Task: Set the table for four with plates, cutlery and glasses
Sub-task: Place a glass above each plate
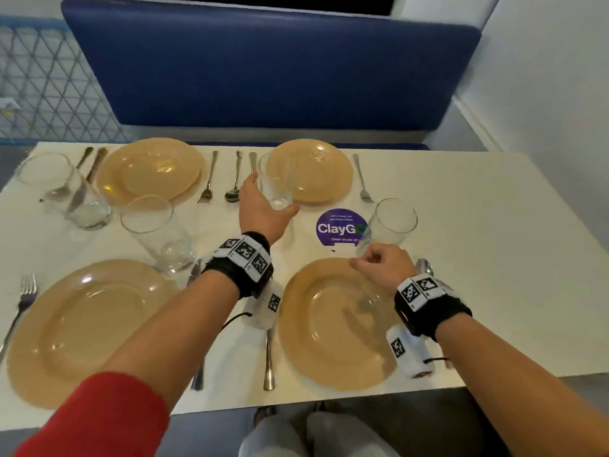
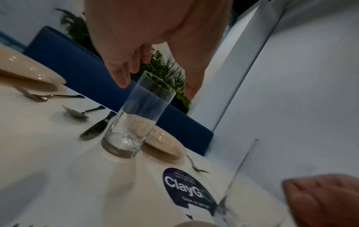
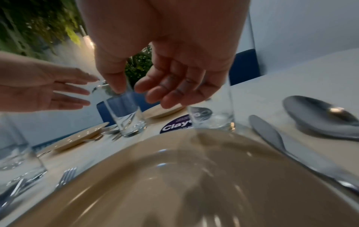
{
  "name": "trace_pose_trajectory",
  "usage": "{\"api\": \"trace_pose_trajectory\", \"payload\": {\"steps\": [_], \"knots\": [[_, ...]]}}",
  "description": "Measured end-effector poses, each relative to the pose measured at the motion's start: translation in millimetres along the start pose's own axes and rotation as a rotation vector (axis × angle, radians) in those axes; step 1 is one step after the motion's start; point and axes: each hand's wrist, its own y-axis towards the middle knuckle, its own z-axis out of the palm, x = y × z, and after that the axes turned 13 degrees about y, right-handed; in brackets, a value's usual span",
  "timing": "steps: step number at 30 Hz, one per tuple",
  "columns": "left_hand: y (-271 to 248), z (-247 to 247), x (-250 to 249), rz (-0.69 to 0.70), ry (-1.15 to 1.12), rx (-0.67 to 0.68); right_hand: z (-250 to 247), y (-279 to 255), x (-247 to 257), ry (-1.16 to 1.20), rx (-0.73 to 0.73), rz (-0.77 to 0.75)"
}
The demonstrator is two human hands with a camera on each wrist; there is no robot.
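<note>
Clear tall glass stood upright, frame centre, just beside far-right tan plate. Left hand spread loose around it, not gripping. Right hand loosely curled, empty, near second glass.

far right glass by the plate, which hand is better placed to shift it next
Left. The left hand is open around that glass with fingers either side; the right hand hangs loosely curled over the near plate.
</note>
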Motion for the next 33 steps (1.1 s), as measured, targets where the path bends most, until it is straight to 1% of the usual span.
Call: {"api": "trace_pose_trajectory", "payload": {"steps": [2,4,7,8,10,12,13,17,20,33], "knots": [[10,6,1,-0.049,-0.008,-0.002,-13,6,-9,-0.026,-0.132,0.124],[22,9,6,-0.113,-0.038,0.003,-23,10,-13,0.016,-0.254,0.227],[38,11,10,-0.174,-0.058,0.017,-31,15,-17,0.085,-0.297,0.31],[41,12,11,-0.182,-0.051,0.022,-31,18,-19,0.138,-0.306,0.295],[44,14,10,-0.172,-0.037,0.037,-27,26,-24,0.296,-0.3,0.196],[46,18,10,-0.145,-0.028,0.045,-23,31,-28,0.406,-0.244,0.11],[47,19,9,-0.133,-0.024,0.048,-21,33,-31,0.421,-0.221,0.088],[50,23,11,-0.126,-0.01,0.033,-21,34,-33,0.445,-0.246,0.049],[52,23,12,-0.135,0.021,0.017,-23,34,-36,0.421,-0.233,0.029],[55,17,17,-0.142,0.121,-0.034,-21,39,-39,0.422,-0.268,0.027]]}}
